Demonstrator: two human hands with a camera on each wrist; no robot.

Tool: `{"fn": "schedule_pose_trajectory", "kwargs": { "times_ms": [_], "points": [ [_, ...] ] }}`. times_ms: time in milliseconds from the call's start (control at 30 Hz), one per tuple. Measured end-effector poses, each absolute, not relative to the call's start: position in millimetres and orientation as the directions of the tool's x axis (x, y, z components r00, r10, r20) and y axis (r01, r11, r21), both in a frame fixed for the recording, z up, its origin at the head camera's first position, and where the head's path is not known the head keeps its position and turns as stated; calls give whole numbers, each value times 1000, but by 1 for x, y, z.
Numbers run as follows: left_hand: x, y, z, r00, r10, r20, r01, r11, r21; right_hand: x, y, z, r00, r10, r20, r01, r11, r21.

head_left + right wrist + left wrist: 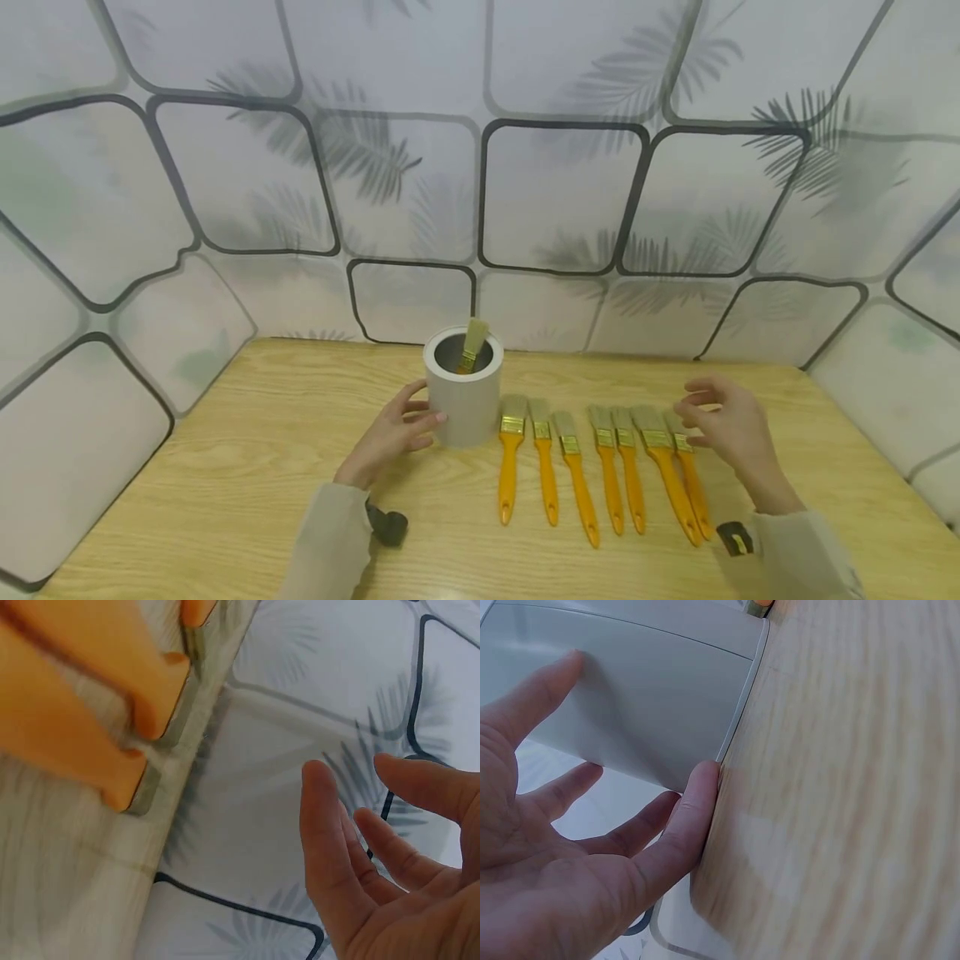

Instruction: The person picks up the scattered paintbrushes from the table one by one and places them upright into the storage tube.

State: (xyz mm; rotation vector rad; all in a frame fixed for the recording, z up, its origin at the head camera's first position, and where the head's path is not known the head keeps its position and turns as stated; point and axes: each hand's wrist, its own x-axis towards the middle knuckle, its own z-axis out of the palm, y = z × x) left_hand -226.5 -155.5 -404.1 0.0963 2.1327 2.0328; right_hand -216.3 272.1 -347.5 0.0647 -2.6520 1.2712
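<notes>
Head view — upright white-grey cup [463,400]

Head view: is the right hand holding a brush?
No. The right hand hovers open above the row of yellow-handled brushes on the table, fingers spread, gripping none.

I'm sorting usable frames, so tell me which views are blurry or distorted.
Head view: sharp, but wide-angle bending curves the wall panels. Left wrist view: left hand fairly clear, grey cup and table soft. Right wrist view: yellow brush handles badly out of focus, right hand clearer.
</notes>
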Motion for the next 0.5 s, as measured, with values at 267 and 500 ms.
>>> {"fn": "schedule_pose_trajectory", "kwargs": {
  "times_ms": [267,500],
  "points": [
    [-226,-155,-405,-979,181,-94,-87,44,995,-214,291,-358,-992,40,117,-68,617,-784],
    [-226,-156,-404,-978,182,-100,-91,57,994,-218,301,-365,-999,33,-7,25,604,-797]
  ]
}}
